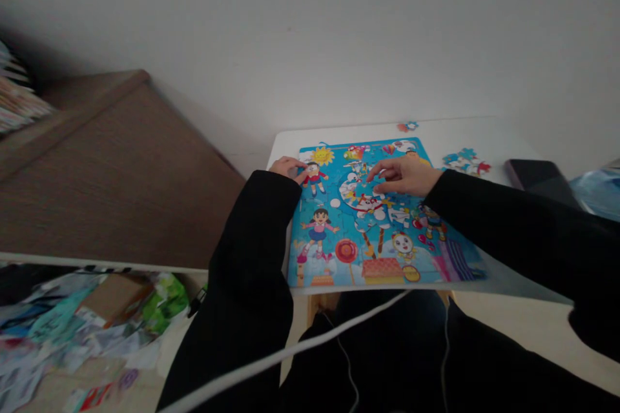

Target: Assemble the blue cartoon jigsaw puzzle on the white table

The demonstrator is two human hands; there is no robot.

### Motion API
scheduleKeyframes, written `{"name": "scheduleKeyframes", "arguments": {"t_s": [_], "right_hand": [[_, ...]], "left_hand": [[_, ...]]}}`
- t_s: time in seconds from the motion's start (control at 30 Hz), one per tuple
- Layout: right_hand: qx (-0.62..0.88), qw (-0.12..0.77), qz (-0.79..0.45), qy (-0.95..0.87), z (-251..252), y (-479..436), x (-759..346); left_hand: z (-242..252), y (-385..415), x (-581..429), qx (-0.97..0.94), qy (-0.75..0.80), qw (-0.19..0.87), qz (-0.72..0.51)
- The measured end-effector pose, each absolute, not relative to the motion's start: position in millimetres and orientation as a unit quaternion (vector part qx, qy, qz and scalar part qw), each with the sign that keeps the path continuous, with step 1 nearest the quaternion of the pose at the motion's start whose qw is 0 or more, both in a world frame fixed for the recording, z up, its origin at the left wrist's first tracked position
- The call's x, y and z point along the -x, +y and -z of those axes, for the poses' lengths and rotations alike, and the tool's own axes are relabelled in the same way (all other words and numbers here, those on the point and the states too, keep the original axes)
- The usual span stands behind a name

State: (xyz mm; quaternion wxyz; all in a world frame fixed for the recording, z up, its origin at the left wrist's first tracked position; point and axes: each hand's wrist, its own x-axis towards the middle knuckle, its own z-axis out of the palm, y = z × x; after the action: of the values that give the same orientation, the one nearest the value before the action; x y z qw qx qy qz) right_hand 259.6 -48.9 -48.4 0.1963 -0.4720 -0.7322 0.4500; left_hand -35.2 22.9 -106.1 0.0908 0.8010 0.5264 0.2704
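Note:
A colourful cartoon jigsaw puzzle (334,206) lies in its blue-edged board on the white table. At the board's upper left edge, my left hand (289,168) rests with thumb and forefinger curved together; whether anything is between the tips is hidden. Over the middle, my right hand (405,175) pinches what looks like a small puzzle piece, just above the blue-and-white cat figure (358,197). Loose pieces (400,216) lie on top of the picture around that figure, partly under the right hand. The sleeve covers the board's right side.
More loose pieces (465,160) lie on the table (489,132) at right, and a few (407,126) near the wall. A dark phone-like slab (537,177) is by my right sleeve. A brown cabinet (121,187) stands left. A white cable (310,343) crosses in front.

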Motion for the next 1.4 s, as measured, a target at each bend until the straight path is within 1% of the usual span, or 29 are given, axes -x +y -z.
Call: {"name": "scheduleKeyframes", "arguments": {"t_s": [0.1, 0.23, 0.37, 0.53, 0.63, 0.83, 1.07, 1.17, 1.4], "right_hand": [[0.526, 0.216, -0.419, -0.707, 54.6, -55.3, -291.0], [0.608, 0.244, -0.409, -0.635, 60.2, -65.0, -337.4], [0.683, 0.300, -0.349, -0.567, 65.8, -67.6, -377.0], [0.722, 0.343, -0.298, -0.521, 73.8, -66.1, -405.5], [0.740, 0.338, -0.291, -0.504, 74.4, -67.1, -410.4], [0.734, 0.347, -0.333, -0.480, 66.3, -71.7, -409.9], [0.718, 0.288, -0.395, -0.496, 55.8, -78.2, -416.1], [0.717, 0.266, -0.391, -0.512, 56.3, -82.1, -421.6], [0.723, 0.265, -0.370, -0.520, 54.7, -92.0, -434.4]], "left_hand": [[105.7, 24.9, 37.0, -0.804, 0.518, 0.093, -0.277], [106.6, 30.3, 41.2, -0.814, 0.516, 0.081, -0.254], [106.1, 32.0, 43.2, -0.818, 0.513, 0.068, -0.251], [105.8, 30.9, 43.9, -0.816, 0.516, 0.068, -0.251], [106.9, 31.8, 45.0, -0.811, 0.521, 0.072, -0.254], [111.2, 36.7, 49.1, -0.810, 0.528, 0.077, -0.242], [109.6, 34.6, 47.4, -0.807, 0.529, 0.073, -0.253], [109.0, 36.0, 48.1, -0.817, 0.519, 0.073, -0.240], [109.7, 36.6, 48.7, -0.822, 0.509, 0.073, -0.246]]}}
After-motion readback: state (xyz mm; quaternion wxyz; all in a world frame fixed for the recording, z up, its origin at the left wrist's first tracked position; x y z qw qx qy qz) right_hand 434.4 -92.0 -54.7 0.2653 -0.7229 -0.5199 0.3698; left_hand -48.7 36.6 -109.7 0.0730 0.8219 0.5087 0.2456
